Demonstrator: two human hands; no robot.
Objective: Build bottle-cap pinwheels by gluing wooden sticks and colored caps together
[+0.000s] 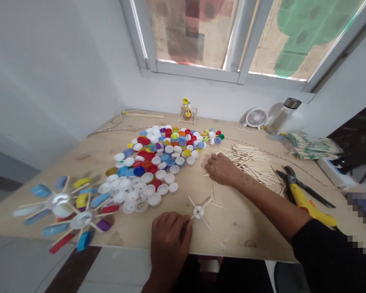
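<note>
A white cap with sticks spread from it is laid flat toward the table's near edge, just right of the left hand, whose fingers are curled; whether a stick is pinched there cannot be told. The right hand is stretched to the left end of the stick pile, its fingers bent down, any grasp hidden. Sticks are probably best picked singly, by one end, and the cap best steadied lightly, its spokes spared any knock. The glue gun, right of the pile, is best given room by the right forearm.
</note>
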